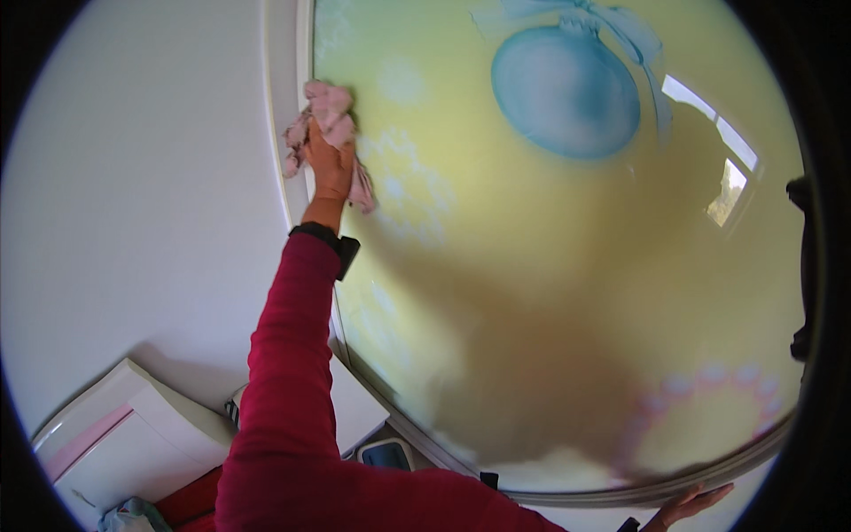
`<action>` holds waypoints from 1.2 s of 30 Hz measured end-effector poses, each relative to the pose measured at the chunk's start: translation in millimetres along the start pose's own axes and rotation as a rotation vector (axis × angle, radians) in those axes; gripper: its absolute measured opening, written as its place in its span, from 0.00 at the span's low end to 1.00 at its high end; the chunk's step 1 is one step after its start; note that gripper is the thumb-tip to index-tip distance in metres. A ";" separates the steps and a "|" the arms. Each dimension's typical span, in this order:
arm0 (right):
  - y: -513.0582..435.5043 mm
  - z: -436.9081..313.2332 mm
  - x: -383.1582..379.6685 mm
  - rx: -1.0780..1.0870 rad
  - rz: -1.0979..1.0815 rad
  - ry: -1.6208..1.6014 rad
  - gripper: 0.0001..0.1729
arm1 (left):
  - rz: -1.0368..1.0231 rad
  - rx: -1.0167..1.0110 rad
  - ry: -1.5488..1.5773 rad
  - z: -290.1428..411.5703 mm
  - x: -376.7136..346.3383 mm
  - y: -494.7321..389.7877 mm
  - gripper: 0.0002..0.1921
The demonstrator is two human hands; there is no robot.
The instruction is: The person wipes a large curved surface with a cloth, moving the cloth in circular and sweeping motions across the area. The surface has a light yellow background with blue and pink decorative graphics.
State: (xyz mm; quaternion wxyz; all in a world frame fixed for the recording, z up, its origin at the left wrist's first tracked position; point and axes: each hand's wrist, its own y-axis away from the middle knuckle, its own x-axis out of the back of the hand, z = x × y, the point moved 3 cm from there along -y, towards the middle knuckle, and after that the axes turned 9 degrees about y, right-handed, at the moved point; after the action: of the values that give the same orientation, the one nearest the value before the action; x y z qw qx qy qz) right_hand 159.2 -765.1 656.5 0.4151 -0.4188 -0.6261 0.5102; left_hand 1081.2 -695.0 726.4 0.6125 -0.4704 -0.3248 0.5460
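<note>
My left hand (330, 163) grips a crumpled pink cloth (330, 110). It presses the cloth to the left edge of a large glossy panel (532, 266), where the panel meets its pale frame (288, 100). The panel is yellow-green, printed with a blue bauble and ribbon (565, 93) and pale snowflakes (402, 183). A black band with a small box circles my left wrist. At the lower right my right hand (695, 505) is held out, thumb apart from the fingers, by the panel's bottom rail (638, 493). Nothing shows in it; whether it touches the white surface there I cannot tell.
A plain pale wall (146, 179) fills the left side. Below it stands a white furniture piece with a pink strip (143, 425). A white top (356, 405) and a dark blue, white-rimmed object (385, 455) sit near the panel's lower corner. A plastic bag (133, 515) lies at the bottom left.
</note>
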 end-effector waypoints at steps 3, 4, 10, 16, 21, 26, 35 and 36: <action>-4.1 1.5 -6.1 0.030 -0.014 0.031 0.43 | 0.048 -0.256 0.083 -9.4 3.4 3.7 0.18; -5.2 2.2 -8.1 -0.013 -0.006 -0.067 0.43 | 0.047 -0.154 0.100 -10.9 2.6 7.7 0.18; -6.1 -3.1 -6.2 -0.024 -0.018 -0.033 0.42 | 0.271 -0.075 0.131 15.5 -9.3 51.9 0.15; 9.5 -9.0 -1.0 -0.123 -0.039 -0.137 0.42 | 0.327 0.069 -0.142 41.3 -21.7 93.3 0.09; 9.0 -30.7 3.7 -0.029 -0.034 -0.063 0.41 | 0.248 0.291 0.734 116.3 -40.0 102.1 0.09; -2.4 -46.1 -1.9 0.054 -0.004 -0.064 0.38 | 0.134 -0.264 0.011 238.4 -35.3 109.6 0.15; -67.6 -116.9 23.3 0.138 0.059 -0.137 0.34 | 0.115 0.455 1.016 335.4 -48.9 134.9 0.38; -71.9 -118.8 28.0 0.126 0.098 -0.176 0.33 | 0.131 0.442 0.882 348.1 -48.3 139.9 0.38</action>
State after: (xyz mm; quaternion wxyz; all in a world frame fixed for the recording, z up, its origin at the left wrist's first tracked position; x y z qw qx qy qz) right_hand 255.9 -713.1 746.1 0.3587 -0.3754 -0.6055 0.6031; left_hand 703.8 -670.3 722.4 0.7410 -0.5350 0.1190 0.3879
